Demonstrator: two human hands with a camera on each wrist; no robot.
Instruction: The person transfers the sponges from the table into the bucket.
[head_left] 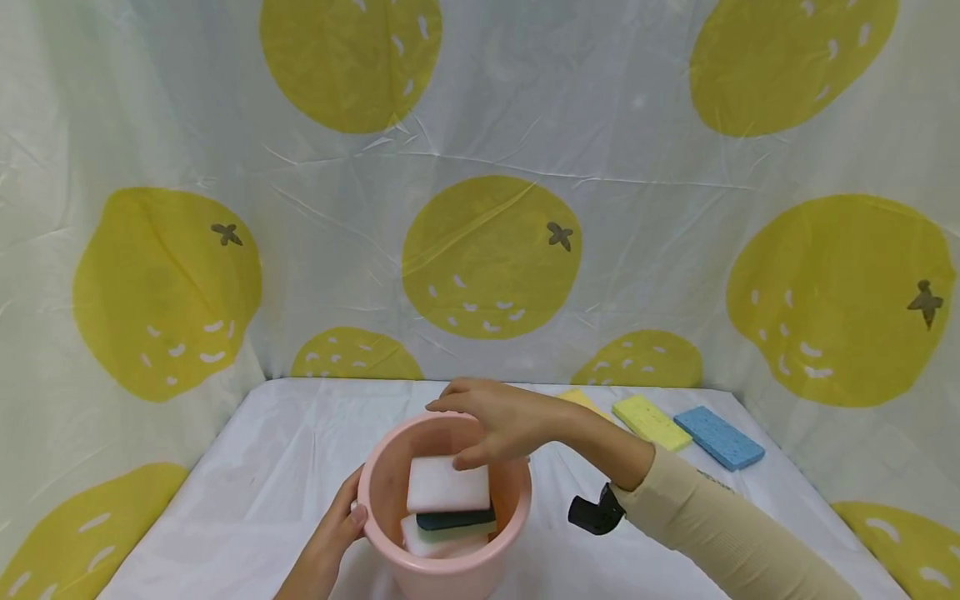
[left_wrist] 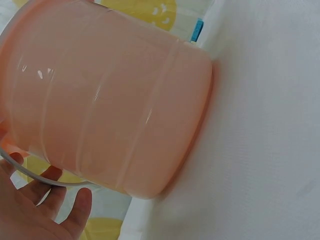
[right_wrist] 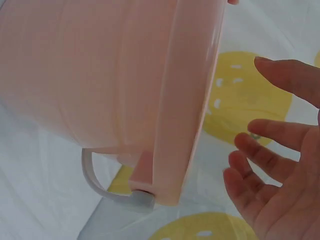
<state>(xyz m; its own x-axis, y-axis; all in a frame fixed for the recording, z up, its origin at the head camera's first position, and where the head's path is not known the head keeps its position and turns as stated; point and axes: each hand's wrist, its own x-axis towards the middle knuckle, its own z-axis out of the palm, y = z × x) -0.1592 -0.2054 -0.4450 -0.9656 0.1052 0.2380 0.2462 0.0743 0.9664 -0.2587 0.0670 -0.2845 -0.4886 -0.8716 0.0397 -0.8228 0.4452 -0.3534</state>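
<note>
A pink bucket stands on the white-covered table. Several sponges are stacked inside: a pale pink-white one on top, one with a dark scouring face under it, and another pale one lower down. At the bucket's left rim my left hand holds on, thumb by the rim and fingers around the outside, near the grey handle. Over the bucket's opening hovers my right hand, fingers spread and holding nothing. The right wrist view shows that hand apart from the rim.
To the right of the bucket lie an orange-yellow sponge, partly behind my right arm, a yellow sponge and a blue sponge. A lemon-print curtain surrounds the table on the back and sides.
</note>
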